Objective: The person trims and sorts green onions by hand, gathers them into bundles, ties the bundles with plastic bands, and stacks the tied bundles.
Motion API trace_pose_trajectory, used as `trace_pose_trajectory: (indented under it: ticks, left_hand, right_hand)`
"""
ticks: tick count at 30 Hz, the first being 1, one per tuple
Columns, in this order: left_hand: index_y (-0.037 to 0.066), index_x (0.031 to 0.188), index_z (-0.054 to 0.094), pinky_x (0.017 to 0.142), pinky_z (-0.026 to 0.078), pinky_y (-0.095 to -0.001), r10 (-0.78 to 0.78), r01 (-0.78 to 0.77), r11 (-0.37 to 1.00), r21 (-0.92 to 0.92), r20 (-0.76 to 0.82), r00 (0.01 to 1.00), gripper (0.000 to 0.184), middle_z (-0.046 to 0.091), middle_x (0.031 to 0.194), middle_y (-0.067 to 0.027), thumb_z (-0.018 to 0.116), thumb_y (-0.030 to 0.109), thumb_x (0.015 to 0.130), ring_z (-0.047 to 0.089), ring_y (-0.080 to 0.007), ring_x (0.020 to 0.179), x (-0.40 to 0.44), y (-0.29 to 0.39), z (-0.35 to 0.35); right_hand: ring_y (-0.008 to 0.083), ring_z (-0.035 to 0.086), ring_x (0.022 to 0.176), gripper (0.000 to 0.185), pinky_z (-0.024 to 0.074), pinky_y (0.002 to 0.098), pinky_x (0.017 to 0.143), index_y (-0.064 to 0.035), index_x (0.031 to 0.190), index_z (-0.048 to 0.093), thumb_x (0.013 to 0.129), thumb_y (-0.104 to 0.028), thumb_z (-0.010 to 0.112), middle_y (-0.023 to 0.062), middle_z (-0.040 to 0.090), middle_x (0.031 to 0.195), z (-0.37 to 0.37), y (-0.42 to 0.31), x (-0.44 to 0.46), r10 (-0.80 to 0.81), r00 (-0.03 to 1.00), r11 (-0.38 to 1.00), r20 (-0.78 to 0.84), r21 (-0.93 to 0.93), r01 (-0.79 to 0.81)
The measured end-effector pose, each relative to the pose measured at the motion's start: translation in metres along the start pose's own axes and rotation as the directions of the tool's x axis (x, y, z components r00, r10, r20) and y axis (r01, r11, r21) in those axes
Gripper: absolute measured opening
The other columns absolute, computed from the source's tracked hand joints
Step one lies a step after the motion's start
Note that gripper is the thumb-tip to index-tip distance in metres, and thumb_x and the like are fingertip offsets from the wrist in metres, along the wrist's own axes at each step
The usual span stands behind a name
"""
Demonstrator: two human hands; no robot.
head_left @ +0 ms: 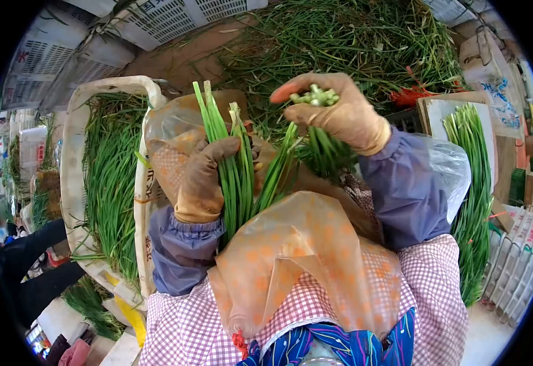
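Note:
My gloved left hand (208, 174) is closed around a few long garlic chives (237, 177), their pale cut ends pointing up and away from me. Higher up on the right, my gloved right hand (343, 113) grips a thicker chive bundle (316, 96); its whitish stem ends show between thumb and fingers, while its green leaves hang below the palm. More loose chives (277, 171) lie between the two hands, over my lap. An orange-patterned plastic apron (315, 244) covers my lap, with purple sleeves on both arms.
A white crate (71, 158) full of chives stands at my left. Trimmed chives (471, 183) lie on a board at my right. A heap of loose greens (352, 43) spreads over the floor ahead. Stacked plastic crates (47, 61) stand at upper left. Another person's dark-clothed legs (40, 256) show at left.

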State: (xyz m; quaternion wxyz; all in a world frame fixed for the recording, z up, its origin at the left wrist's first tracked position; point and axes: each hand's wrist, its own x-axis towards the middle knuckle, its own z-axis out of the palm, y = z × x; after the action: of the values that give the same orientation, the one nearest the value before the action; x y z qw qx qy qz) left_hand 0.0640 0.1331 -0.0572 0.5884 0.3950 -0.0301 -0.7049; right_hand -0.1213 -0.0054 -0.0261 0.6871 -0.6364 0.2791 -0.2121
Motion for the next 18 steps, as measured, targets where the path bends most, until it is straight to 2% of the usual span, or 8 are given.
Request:
trace_pose_trajectory:
  ticks: [2, 7, 9, 10, 12, 13, 15, 18]
  left_hand:
    - [-0.003, 0.102, 0.057, 0.055, 0.053, -0.0281, -0.026, 0.027, 0.998, 0.053, -0.028, 0.999, 0.026, 0.065, 0.08, -0.0108, 0.058, 0.009, 0.079, 0.064, -0.0186, 0.063, -0.006, 0.005, 0.008]
    - [-0.003, 0.1, 0.06, 0.057, 0.054, -0.0276, -0.038, 0.04, 0.992, 0.123, -0.014, 0.999, 0.023, 0.066, 0.081, -0.011, 0.058, 0.009, 0.08, 0.064, -0.018, 0.064, -0.009, 0.002, 0.008]
    - [-0.003, 0.098, 0.061, 0.06, 0.054, -0.0276, 0.01, 0.0, 0.974, 0.225, -0.045, 0.999, 0.022, 0.066, 0.084, -0.0107, 0.059, 0.009, 0.08, 0.064, -0.0172, 0.067, -0.011, 0.003, 0.01]
    - [-0.003, 0.098, 0.061, 0.06, 0.054, -0.0276, 0.01, 0.0, 0.975, 0.221, -0.046, 0.999, 0.022, 0.066, 0.084, -0.0107, 0.059, 0.009, 0.08, 0.064, -0.0172, 0.067, -0.011, 0.003, 0.008]
    - [-0.001, 0.105, 0.057, 0.069, 0.056, -0.0324, -0.004, 0.007, 0.992, 0.126, -0.024, 1.0, 0.026, 0.065, 0.092, -0.0126, 0.055, 0.012, 0.082, 0.065, -0.0218, 0.079, -0.011, 0.002, 0.003]
    - [-0.001, 0.105, 0.057, 0.069, 0.056, -0.0324, -0.005, 0.008, 0.992, 0.124, -0.024, 1.0, 0.026, 0.065, 0.092, -0.0126, 0.055, 0.012, 0.082, 0.065, -0.0218, 0.079, -0.01, 0.002, 0.003]
    - [-0.002, 0.099, 0.06, 0.063, 0.053, -0.0258, -0.031, 0.036, 0.997, 0.068, -0.071, 0.997, 0.02, 0.066, 0.086, -0.0087, 0.061, 0.01, 0.082, 0.065, -0.0156, 0.074, -0.01, 0.002, 0.006]
    - [-0.001, 0.1, 0.059, 0.063, 0.053, -0.0256, -0.035, 0.043, 0.996, 0.079, -0.093, 0.995, 0.021, 0.066, 0.087, -0.0082, 0.062, 0.01, 0.082, 0.064, -0.0154, 0.073, -0.008, -0.002, 0.004]
  right_hand:
    - [0.0049, 0.053, 0.058, 0.021, 0.0436, 0.019, 0.052, -0.0025, 0.099, 0.065, 0.08, -0.011, 0.068, -0.0001, 0.061, 0.073, 0.013, 0.002, 0.008, 0.17, 0.985, 0.976, 0.002, 0.136, -0.169]
    - [0.0055, 0.053, 0.058, 0.017, 0.0439, 0.0205, 0.051, -0.0023, 0.093, 0.064, 0.08, -0.012, 0.068, 0.0005, 0.062, 0.073, 0.028, 0.013, 0.027, 0.158, 0.982, 0.971, 0.108, 0.162, -0.174]
    - [0.0064, 0.054, 0.056, 0.012, 0.0451, 0.0222, 0.05, -0.0026, 0.086, 0.063, 0.079, -0.011, 0.067, 0.0012, 0.061, 0.071, 0.029, 0.02, 0.03, 0.133, 0.983, 0.978, 0.124, 0.146, -0.151]
    - [0.0064, 0.054, 0.056, 0.012, 0.0451, 0.0222, 0.05, -0.0026, 0.086, 0.063, 0.079, -0.011, 0.067, 0.0012, 0.061, 0.071, 0.028, 0.017, 0.027, 0.137, 0.982, 0.977, 0.127, 0.144, -0.155]
    - [0.0071, 0.055, 0.056, 0.012, 0.0465, 0.023, 0.051, -0.0021, 0.085, 0.062, 0.079, -0.011, 0.067, 0.0019, 0.061, 0.07, 0.024, 0.01, 0.02, 0.23, 0.963, 0.949, 0.141, 0.188, -0.254]
    - [0.0077, 0.055, 0.056, 0.014, 0.0469, 0.0227, 0.05, -0.0013, 0.086, 0.063, 0.078, -0.012, 0.068, 0.0023, 0.061, 0.069, 0.024, 0.019, 0.021, 0.197, 0.973, 0.936, 0.117, 0.275, -0.222]
    - [0.008, 0.056, 0.055, 0.015, 0.0469, 0.0224, 0.049, -0.0011, 0.086, 0.063, 0.078, -0.012, 0.069, 0.0028, 0.062, 0.07, 0.021, 0.014, 0.02, 0.221, 0.966, 0.943, 0.133, 0.222, -0.246]
    - [0.0087, 0.056, 0.054, 0.018, 0.0462, 0.0216, 0.048, -0.001, 0.087, 0.064, 0.077, -0.014, 0.071, 0.0036, 0.063, 0.071, 0.02, 0.022, 0.019, 0.187, 0.957, 0.964, 0.222, 0.145, -0.222]
